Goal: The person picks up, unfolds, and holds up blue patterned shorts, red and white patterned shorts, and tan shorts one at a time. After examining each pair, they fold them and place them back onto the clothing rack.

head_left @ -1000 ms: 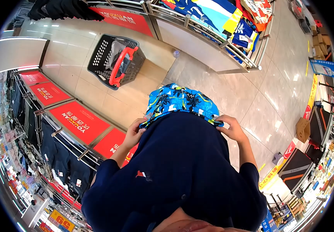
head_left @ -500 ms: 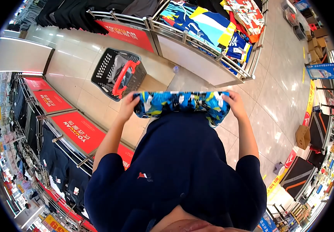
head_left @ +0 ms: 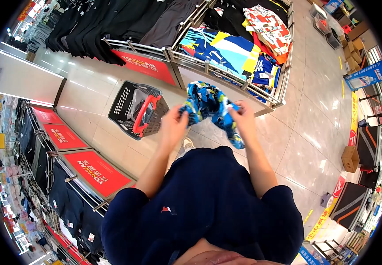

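A blue patterned garment [head_left: 208, 100] with white, black and yellow-green patches hangs bunched in an arch between my two hands. Its left end is pinched in my left hand [head_left: 174, 123]. My right hand [head_left: 244, 117] grips the other side, and a loose end dangles below those fingers. Just beyond the garment, folded colourful clothes [head_left: 226, 48] lie in a railed display bin [head_left: 206, 66]. To the left of my left hand, a dark shopping basket [head_left: 122, 110] with a red handle [head_left: 146, 115] stands on the floor.
Black clothes [head_left: 89, 33] fill the rack at the upper left. Red sign panels [head_left: 94, 171] and a metal rail run along the left. At the right are a cardboard box [head_left: 350, 159] and a blue sign [head_left: 366, 76]. A shoe [head_left: 188, 143] shows below the garment.
Both hands have moved forward and closer together. The garment, stretched straight across before, is now bunched and arched away from my body, with one end hanging by my right hand.
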{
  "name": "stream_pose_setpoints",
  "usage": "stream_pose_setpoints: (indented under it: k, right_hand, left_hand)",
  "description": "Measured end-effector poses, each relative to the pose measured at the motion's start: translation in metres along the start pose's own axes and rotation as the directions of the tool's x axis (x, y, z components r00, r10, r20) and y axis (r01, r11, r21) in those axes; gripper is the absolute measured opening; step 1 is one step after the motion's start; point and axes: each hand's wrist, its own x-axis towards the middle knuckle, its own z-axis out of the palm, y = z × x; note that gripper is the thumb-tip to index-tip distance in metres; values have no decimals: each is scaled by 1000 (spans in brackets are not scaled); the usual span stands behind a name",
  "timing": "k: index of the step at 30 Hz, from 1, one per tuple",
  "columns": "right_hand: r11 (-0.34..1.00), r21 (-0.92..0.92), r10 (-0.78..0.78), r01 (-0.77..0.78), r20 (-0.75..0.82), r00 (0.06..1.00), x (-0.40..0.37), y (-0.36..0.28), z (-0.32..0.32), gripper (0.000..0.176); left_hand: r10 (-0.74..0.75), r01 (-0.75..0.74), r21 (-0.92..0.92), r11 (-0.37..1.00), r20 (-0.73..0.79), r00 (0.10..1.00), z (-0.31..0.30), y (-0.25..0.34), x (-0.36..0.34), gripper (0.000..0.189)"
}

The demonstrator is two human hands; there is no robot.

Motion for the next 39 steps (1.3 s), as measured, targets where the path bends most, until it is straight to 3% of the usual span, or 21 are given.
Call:
stream_pose_setpoints:
  k: [2, 4, 6, 7, 9, 11, 13, 17, 19, 23, 28, 30, 31, 33, 35, 37, 39]
  right_hand:
    - [995, -58, -73, 76, 47, 996, -12, -14, 31, 23]
    - [971, -145, -180, 188, 66, 981, -16, -15, 54, 25]
    - [968, -155, -184, 199, 107, 977, -17, -17, 59, 28]
    - [970, -137, -186, 202, 119, 975, -17, -15, 61, 29]
    - [964, -143, -207, 223, 121, 971, -21, -14, 66, 29]
    - [958, -155, -222, 240, 122, 967, -24, -14, 68, 28]
    - [957, -122, -248, 264, 131, 960, -27, -14, 68, 22]
    - [928, -217, -254, 302, 221, 941, -31, -22, 64, 18]
    - [856, -382, -237, 349, 310, 921, -36, -30, 64, 20]
    - [858, -304, -277, 415, 406, 871, -33, -32, 65, 15]
    - [888, -335, -251, 315, 221, 943, 11, -43, 31, 13]
    - [690, -480, -486, 542, 247, 838, 36, -44, 24, 19]
    - [687, -483, -490, 543, 244, 837, 37, -39, 25, 19]
    - [474, -705, -321, 527, 419, 849, 38, -33, 34, 30]
    - [434, -744, -291, 507, 417, 861, 34, -36, 46, 40]
    - [402, -810, -143, 428, 405, 903, 32, -35, 54, 53]
    - [383, -827, -128, 411, 393, 910, 35, -24, 59, 55]
  left_hand:
    - [194, -193, 27, 981, -25, 981, 36, -21, -6, 30]
    - [175, -178, 107, 978, 42, 984, 43, -9, -9, 31]
    - [171, -196, 290, 937, 111, 979, 38, 4, -7, 36]
    - [173, -198, 291, 936, 108, 979, 36, 3, -6, 36]
    - [356, -369, 342, 864, 103, 929, 33, 1, -5, 31]
    - [358, -376, 346, 859, 118, 926, 31, 0, -7, 34]
    - [475, -484, 405, 775, 131, 870, 30, 3, -10, 39]
    - [478, -493, 392, 777, 141, 867, 26, 3, -11, 42]
    - [397, -411, 422, 808, 127, 909, 23, -5, -8, 39]
    - [420, -429, 466, 774, 129, 898, 13, -10, -6, 34]
    - [418, -455, 439, 775, 185, 890, -2, -11, -10, 28]
    - [448, -475, 438, 763, 172, 877, -2, -10, -14, 26]
    - [482, -499, 439, 747, 158, 862, -2, -9, -14, 25]
    - [464, -495, 445, 746, 184, 866, -2, -7, -18, 25]
    - [409, -466, 508, 724, 229, 884, 1, -1, -22, 27]
    - [396, -459, 507, 730, 234, 888, 1, -2, -25, 28]
    - [449, -513, 468, 719, 251, 858, 2, -5, -25, 28]
